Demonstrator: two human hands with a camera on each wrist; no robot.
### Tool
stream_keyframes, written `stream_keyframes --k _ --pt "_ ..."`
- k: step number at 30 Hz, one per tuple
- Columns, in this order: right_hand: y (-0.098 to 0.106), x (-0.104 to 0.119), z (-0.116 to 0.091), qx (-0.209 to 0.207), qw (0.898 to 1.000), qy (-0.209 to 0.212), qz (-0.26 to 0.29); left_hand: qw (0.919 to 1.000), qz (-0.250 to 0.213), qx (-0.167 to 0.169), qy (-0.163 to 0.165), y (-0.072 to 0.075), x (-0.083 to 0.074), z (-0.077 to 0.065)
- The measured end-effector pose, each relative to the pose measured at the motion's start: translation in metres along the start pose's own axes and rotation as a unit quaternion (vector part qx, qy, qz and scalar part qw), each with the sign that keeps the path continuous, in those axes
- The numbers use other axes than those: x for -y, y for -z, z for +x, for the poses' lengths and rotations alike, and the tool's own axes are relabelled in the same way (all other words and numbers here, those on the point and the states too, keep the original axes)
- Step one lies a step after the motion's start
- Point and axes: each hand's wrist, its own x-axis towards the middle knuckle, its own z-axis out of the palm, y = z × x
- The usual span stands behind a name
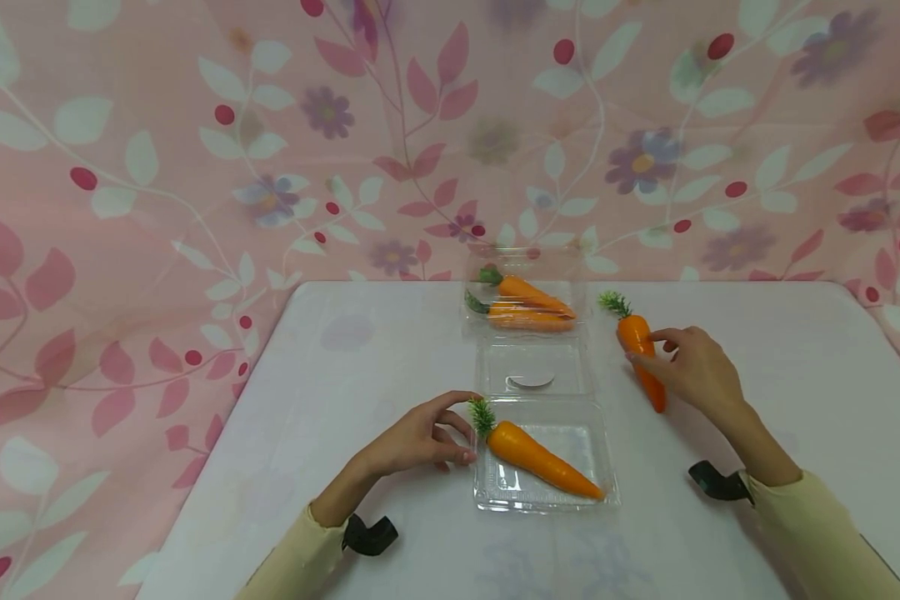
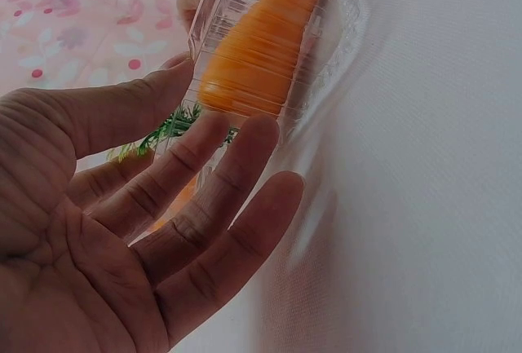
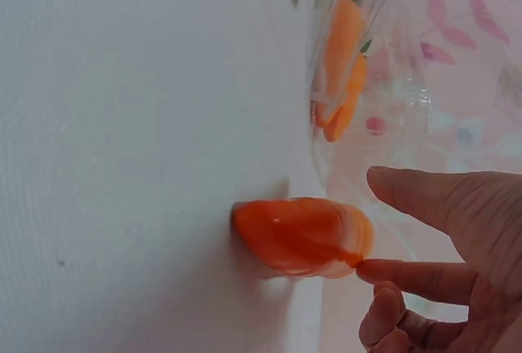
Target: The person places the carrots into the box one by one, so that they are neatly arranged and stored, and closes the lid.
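Clear plastic meets the digits of your left hand point(image 1: 427, 433), loosely bent and spread along the left side of the tray point(image 1: 576, 435); whether they pinch its wall you cannot tell. That touch probably steadies a light thing that could slide. Just inside those fingers lies the near carrot point(image 1: 536, 457), slanting across the tray, its tip running away from them to the rim, perhaps because it fits best cornerwise. Its green top point(image 1: 482, 415) pokes over the rim beside your left index finger, where a leaf could catch.

Your right hand point(image 1: 701, 371) has its index fingertip against the loose carrot point(image 1: 633, 335); its thumb stands off in the right wrist view, so no firm hold shows. The carrot rests on the table point(image 1: 390, 350), leaves ahead of your fingers, tip behind, which leaves the thick body between thumb and index.

Between your two hands, beyond the near carrot, the tray's lid point(image 1: 570, 362) lies folded back. Past it sits the far box point(image 1: 555, 265) with two more carrots point(image 1: 528, 317), crowding the lid's far edge.
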Motion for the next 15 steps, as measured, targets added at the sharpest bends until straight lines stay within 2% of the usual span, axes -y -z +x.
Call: stream_keyframes --k 6,15 --pt "-0.003 -0.006 0.006 0.015 0.999 -0.036 -0.011 1.0000 -0.002 -0.001 0.001 0.000 0.000 0.000" --pt "-0.004 -0.012 0.007 0.061 0.997 -0.051 -0.006 1.0000 0.000 0.000 0.002 0.000 0.000 0.000"
